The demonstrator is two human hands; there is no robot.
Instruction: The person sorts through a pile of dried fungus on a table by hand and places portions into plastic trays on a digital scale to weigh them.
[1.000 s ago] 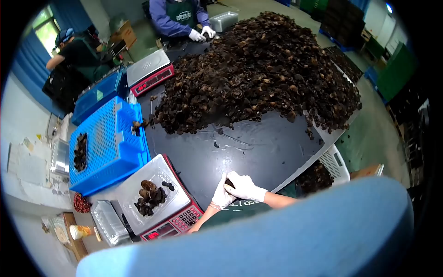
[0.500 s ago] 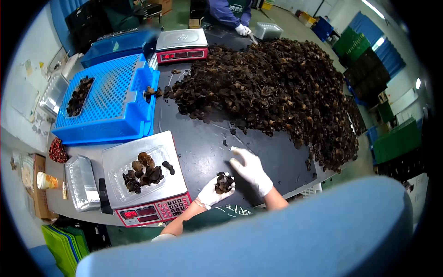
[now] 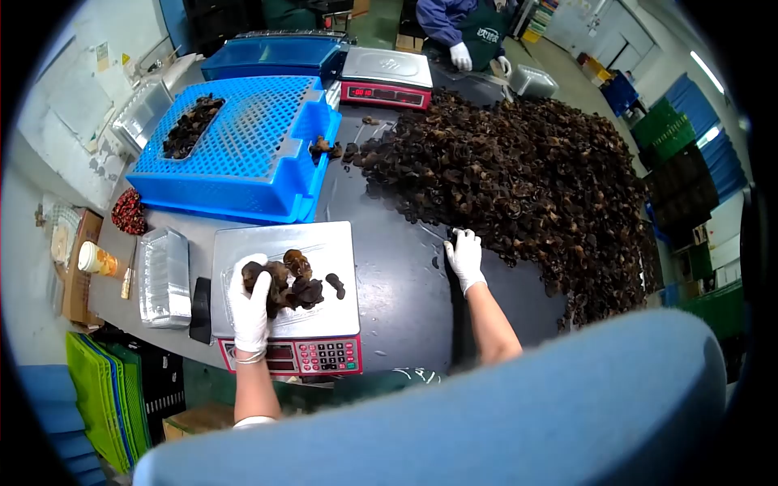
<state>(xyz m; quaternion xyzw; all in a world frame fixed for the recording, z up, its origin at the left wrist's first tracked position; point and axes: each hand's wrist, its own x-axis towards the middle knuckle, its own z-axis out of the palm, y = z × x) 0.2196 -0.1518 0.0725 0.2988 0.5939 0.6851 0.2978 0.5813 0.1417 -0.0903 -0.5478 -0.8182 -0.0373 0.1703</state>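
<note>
My left hand (image 3: pixel 252 306), in a white glove, is over the near scale (image 3: pixel 331 243), its fingers curled round dark mushroom pieces (image 3: pixel 258 276). More dark mushrooms (image 3: pixel 303 292) lie beside it on the scale, where a clear tray was visible earlier. My right hand (image 3: pixel 465 257), also gloved, rests on the dark tabletop (image 3: pixel 397 300) at the near edge of a large mushroom heap (image 3: pixel 519 174). Its fingers are a little apart and no object shows in them.
An upturned blue crate (image 3: pixel 243 174) bears a small tray of mushrooms (image 3: pixel 193 127). Stacked clear trays (image 3: pixel 164 279) stand left of the scale. A second scale (image 3: pixel 386 73) is farther back. Across the table is a co-worker's gloved hand (image 3: pixel 460 56).
My left hand has moved left to the near scale with the mushroom pieces. My right hand has reached forward to the heap's edge. The view has shifted.
</note>
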